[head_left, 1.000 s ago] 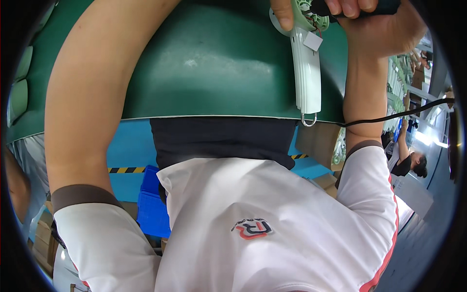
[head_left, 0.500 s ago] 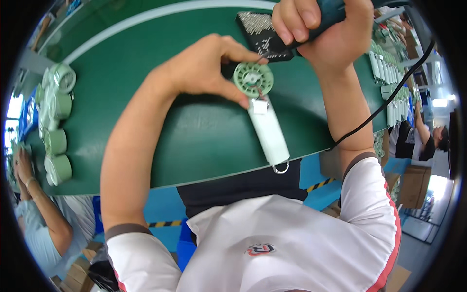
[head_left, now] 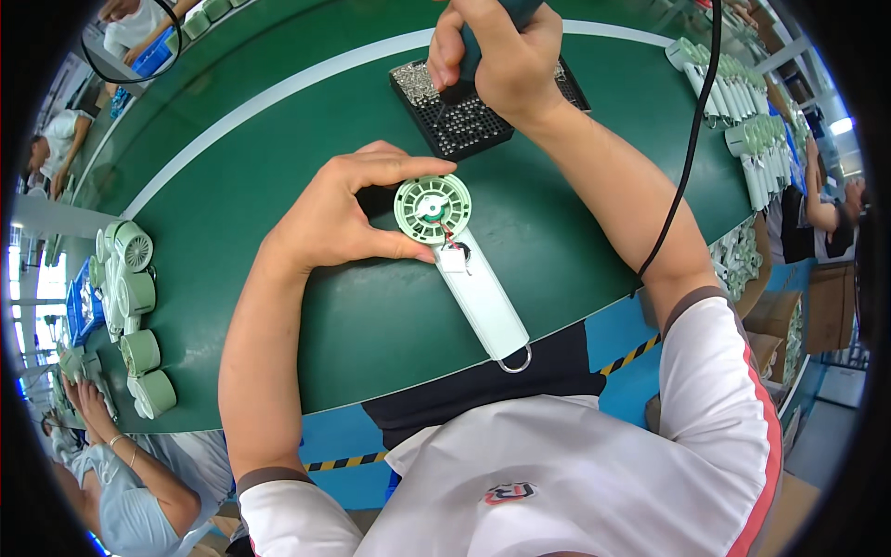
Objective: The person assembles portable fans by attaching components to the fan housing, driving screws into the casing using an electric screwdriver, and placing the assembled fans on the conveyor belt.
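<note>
My left hand [head_left: 329,209] grips a pale green handheld fan [head_left: 485,306] by its round head, thumb below and fingers along the far side. The fan lies on the table with its head uncovered, showing a white hub, thin wires and a small white piece at the neck. A metal loop hangs off the handle's near end. My right hand [head_left: 513,70] is wrapped round a dark electric screwdriver [head_left: 471,58], its tip pointing down over a black screw tray [head_left: 469,139]. The tray holds many small screws, partly hidden by that hand.
Several green fan parts [head_left: 139,292] stand along the table's left side. More fans [head_left: 733,88] lie in rows at the far right. A black cord [head_left: 691,167] hangs beside my right forearm. A co-worker's hands [head_left: 93,408] are at the left edge.
My right hand and the screwdriver have moved from near the fan head to over the screw tray. The fan, still in my left hand, appears lower and further left in view.
</note>
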Tool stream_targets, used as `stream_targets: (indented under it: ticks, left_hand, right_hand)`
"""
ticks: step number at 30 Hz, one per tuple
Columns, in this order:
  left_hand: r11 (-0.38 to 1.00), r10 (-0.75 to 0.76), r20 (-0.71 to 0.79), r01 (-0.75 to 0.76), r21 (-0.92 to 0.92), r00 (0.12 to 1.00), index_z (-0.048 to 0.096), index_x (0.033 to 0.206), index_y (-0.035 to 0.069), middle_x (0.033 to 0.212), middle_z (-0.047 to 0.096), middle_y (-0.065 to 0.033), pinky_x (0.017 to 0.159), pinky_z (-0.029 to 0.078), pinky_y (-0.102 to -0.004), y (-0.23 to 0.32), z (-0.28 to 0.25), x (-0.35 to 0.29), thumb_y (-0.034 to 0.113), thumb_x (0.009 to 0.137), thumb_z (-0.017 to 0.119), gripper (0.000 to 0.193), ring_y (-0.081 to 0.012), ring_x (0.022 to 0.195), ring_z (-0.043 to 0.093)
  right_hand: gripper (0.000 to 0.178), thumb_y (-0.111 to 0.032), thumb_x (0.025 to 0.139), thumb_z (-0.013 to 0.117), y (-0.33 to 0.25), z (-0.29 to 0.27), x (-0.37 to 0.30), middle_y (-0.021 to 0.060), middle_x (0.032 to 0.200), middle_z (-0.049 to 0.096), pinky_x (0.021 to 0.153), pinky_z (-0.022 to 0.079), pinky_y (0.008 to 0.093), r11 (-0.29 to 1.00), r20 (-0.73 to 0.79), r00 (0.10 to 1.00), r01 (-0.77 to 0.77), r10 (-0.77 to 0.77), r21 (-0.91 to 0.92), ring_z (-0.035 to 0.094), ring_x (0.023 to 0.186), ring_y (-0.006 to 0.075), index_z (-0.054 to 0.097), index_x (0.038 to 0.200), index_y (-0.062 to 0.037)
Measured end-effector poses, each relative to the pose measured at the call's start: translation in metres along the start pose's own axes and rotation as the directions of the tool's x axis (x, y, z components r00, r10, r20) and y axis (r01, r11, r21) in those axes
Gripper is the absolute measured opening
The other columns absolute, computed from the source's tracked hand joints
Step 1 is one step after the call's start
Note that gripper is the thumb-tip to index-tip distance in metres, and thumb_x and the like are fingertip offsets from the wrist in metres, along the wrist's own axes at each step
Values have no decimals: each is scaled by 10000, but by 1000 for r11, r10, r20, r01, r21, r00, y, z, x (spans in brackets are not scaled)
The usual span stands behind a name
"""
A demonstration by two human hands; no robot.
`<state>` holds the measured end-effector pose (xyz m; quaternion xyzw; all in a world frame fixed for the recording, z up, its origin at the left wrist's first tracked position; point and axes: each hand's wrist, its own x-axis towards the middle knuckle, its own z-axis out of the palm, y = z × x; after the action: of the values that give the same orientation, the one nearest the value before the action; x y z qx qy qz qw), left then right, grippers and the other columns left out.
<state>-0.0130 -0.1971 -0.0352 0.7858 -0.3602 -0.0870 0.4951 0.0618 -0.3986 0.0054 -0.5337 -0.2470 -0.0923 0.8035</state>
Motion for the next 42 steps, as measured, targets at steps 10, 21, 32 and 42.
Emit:
stream_targets:
  ticks: [10,21,32,42]
  left_hand:
    - [996,-84,-39,82,-34,996,693,1319,59,1098,706,-79,919,512,-340,-2,5,-1,226,583,1009,818,-203,1009,638]
    - [997,-75,-42,73,-40,996,732,1218,60,1058,708,-69,877,513,-327,-6,5,-3,253,583,1010,720,-189,952,639]
    - [994,-99,-34,97,-49,995,732,1219,58,1063,701,-62,872,512,-323,-7,4,-2,253,586,1008,718,-182,939,633]
    - [994,-105,-35,104,-30,994,732,1225,64,1059,701,-57,883,508,-321,-7,4,-2,244,584,1008,721,-174,940,625]
  right_hand:
    - [206,-181,1037,644,9,-1,0,58,586,602,424,435,271,1000,9,1000,-28,28,14,553,437,135,626,990,19]
    - [193,-175,1038,641,12,-1,0,54,595,605,424,433,265,1000,37,999,0,0,-11,552,441,128,621,991,11]
    - [188,-195,1016,682,10,8,6,1,605,590,436,429,249,987,274,962,30,14,-155,545,465,87,626,934,-36]
    - [190,-207,1013,690,7,11,5,26,600,596,420,443,264,990,22,995,-98,100,-104,558,450,111,624,972,-34]
